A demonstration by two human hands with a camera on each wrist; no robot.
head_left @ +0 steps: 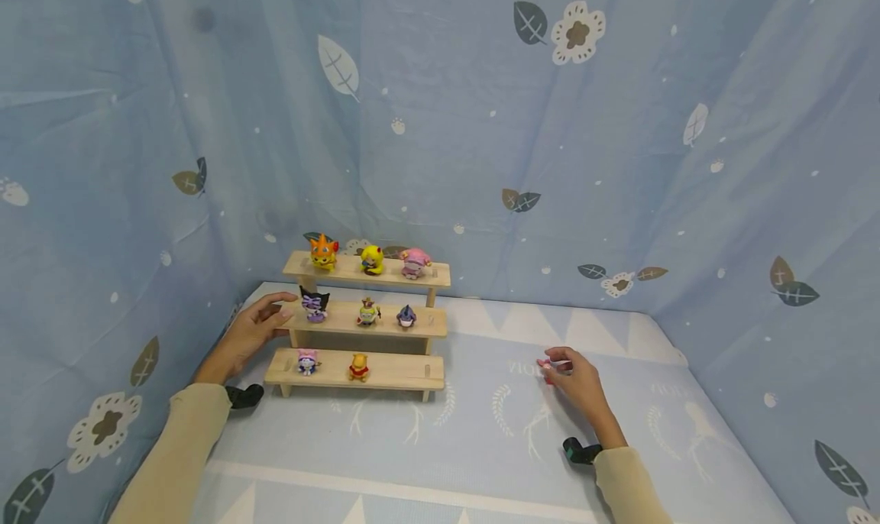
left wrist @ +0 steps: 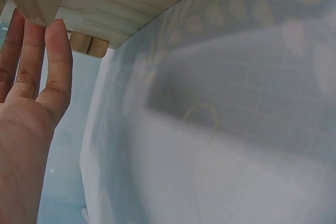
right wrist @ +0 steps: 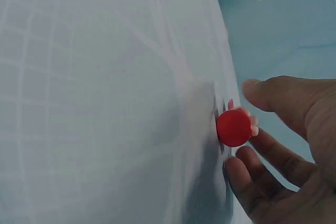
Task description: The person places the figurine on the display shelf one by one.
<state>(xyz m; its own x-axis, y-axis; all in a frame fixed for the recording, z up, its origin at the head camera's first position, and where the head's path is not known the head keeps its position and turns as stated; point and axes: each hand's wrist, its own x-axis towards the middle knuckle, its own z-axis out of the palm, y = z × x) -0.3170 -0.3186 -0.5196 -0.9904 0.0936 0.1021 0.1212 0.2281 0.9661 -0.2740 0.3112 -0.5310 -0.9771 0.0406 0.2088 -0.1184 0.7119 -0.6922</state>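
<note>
A three-tier wooden display stand (head_left: 395, 370) bears several small figurines. My left hand (head_left: 250, 333) is at the left end of its middle board. In the left wrist view, the straight fingers (left wrist: 58, 59) reach up against the wood; the thumb is out of sight there. On the right, my right hand (head_left: 577, 379) is around a small pink figurine (head_left: 545, 364) at the tabletop. The figurine's round red base (right wrist: 234, 128) faces the right wrist camera. My thumb stands apart from it, and relaxed fingers (right wrist: 252, 171) lie close below; whether any touches it is unclear.
The top board carries an orange-and-yellow figurine (head_left: 323, 253), a yellow-haired one (head_left: 372, 260) and a pink one (head_left: 415, 263). A black-and-purple figurine (head_left: 315, 305) stands near my left fingers. A yellow bear figurine (head_left: 358, 367) is on the bottom board. Blue patterned curtains (head_left: 447, 127) enclose the table.
</note>
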